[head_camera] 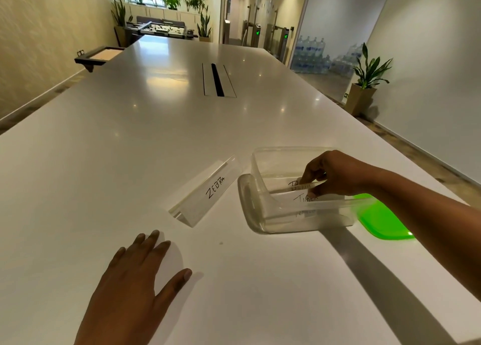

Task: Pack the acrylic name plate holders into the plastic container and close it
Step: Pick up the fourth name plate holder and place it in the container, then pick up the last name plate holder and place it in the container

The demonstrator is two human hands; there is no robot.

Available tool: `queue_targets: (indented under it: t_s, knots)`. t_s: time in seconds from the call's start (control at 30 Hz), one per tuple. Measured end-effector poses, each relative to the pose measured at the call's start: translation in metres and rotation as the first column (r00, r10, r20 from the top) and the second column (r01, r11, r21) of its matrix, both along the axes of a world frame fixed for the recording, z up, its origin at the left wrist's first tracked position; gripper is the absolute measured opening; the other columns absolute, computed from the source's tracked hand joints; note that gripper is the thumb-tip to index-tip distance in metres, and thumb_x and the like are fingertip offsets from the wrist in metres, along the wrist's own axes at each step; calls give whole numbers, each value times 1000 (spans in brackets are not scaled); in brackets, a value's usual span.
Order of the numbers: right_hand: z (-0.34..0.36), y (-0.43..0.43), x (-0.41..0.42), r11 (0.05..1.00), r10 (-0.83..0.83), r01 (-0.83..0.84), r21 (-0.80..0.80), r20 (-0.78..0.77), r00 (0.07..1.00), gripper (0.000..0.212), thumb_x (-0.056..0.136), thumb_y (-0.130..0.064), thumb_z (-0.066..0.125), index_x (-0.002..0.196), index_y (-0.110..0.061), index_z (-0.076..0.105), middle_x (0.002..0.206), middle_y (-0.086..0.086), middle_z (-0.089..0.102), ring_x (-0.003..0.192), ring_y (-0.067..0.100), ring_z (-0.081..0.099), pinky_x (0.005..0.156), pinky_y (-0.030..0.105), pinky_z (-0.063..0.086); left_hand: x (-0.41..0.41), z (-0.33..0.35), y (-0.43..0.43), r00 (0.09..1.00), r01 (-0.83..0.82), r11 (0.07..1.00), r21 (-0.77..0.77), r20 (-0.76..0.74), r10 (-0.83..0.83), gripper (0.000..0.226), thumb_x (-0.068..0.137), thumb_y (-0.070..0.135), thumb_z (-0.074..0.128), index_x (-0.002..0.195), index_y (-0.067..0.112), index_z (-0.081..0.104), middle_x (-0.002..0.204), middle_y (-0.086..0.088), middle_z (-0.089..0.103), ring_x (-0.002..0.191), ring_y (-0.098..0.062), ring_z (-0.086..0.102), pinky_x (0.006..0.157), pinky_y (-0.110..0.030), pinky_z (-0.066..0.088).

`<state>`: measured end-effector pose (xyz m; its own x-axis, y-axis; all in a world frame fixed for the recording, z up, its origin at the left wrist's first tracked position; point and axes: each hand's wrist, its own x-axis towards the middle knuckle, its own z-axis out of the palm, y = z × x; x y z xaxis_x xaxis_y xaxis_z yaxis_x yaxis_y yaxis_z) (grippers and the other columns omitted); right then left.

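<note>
Clear container [265, 167] held at least two holders; right hand [335, 173] pinched one [302, 186] inside it. ZEBRA holder [208, 192] (unpacked) lay just left. Green lid [377, 219] was off. Left hand [135, 279] rested flat, empty.

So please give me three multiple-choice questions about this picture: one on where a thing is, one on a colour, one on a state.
1. Where does the ZEBRA name plate holder lie?
A. inside the container
B. on the table, left of the container
C. under the lid

2. What colour is the lid?
A. green
B. red
C. black

3. What is the left hand doing?
A. gripping the lid
B. lifting a holder
C. resting open and flat on the table

Answers: 1 B, it lies on the white table beside the clear plastic container. 2 A, bright green shows beneath the right hand's forearm. 3 C, its fingers are spread and hold nothing.
</note>
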<state>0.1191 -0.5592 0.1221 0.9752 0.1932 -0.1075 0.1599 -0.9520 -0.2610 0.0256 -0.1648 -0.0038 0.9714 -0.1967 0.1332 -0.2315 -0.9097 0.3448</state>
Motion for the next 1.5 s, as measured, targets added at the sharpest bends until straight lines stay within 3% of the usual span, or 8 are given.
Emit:
queue_targets:
  t_s: [0.3,0.47,0.67,0.8,0.9,1.03,1.27,1.5]
  knots:
    - [-9,-3,7,1000,1,-2,-27,-25,1000,26,66,-22,88,88,-26,75,88,-12,74,76,-5,64,73,19,54,1,1,-1,1000,-1,1000,5,-4,1,117,64,91,-7,140,23,50,156,3,34,146,-15,25,119,-39,17]
    - [-13,-5,5,1000,-11,10,-3,-68,998,27,67,-11,85,79,-30,71,77,-21,68,67,-20,59,62,2,45,2,0,0,1000,4,1000,7,-13,-4,116,63,91,-7,143,25,47,158,5,30,147,-14,21,120,-38,15]
    - [-12,-7,7,1000,-26,26,5,-70,997,21,67,-20,87,83,-24,73,76,-17,69,64,-16,60,58,4,45,3,-1,1,1000,5,1000,-1,-19,-5,117,62,92,-7,142,25,47,158,4,30,147,-15,22,120,-39,15]
    - [4,-3,4,990,-77,70,122,55,996,16,72,-29,83,84,-27,73,82,-10,75,76,0,69,67,10,52,3,-1,1,1000,11,1000,7,-17,-11,114,66,91,-2,139,23,52,155,2,35,145,-17,27,118,-41,19]
    - [17,8,-5,966,-131,80,248,197,972,24,74,-33,81,94,-23,72,88,-11,73,78,-7,67,62,5,47,2,-1,1,1000,7,1000,10,-10,-7,112,68,90,-1,138,22,54,154,1,39,144,-18,30,117,-41,21]
    - [24,43,-35,870,-229,13,493,382,895,40,77,-38,76,114,-25,66,108,-12,68,95,-1,67,75,17,55,1,0,0,1000,11,1000,7,-12,-11,111,68,90,0,137,22,54,154,1,39,144,-18,30,117,-41,21]
    - [-24,122,-97,826,-145,-261,500,634,760,30,80,-23,76,107,-13,68,105,-7,68,96,3,64,79,22,52,-1,2,-1,1000,14,1000,-6,-16,-14,110,69,90,4,135,20,57,152,0,42,143,-19,33,116,-42,24]
    - [-87,155,-109,889,-9,-156,431,356,934,39,84,-48,66,119,-32,63,129,-21,58,116,-5,53,94,27,47,-1,2,0,999,25,1000,-15,-28,-25,105,73,88,7,132,18,60,148,-2,47,139,-21,39,114,-43,28]
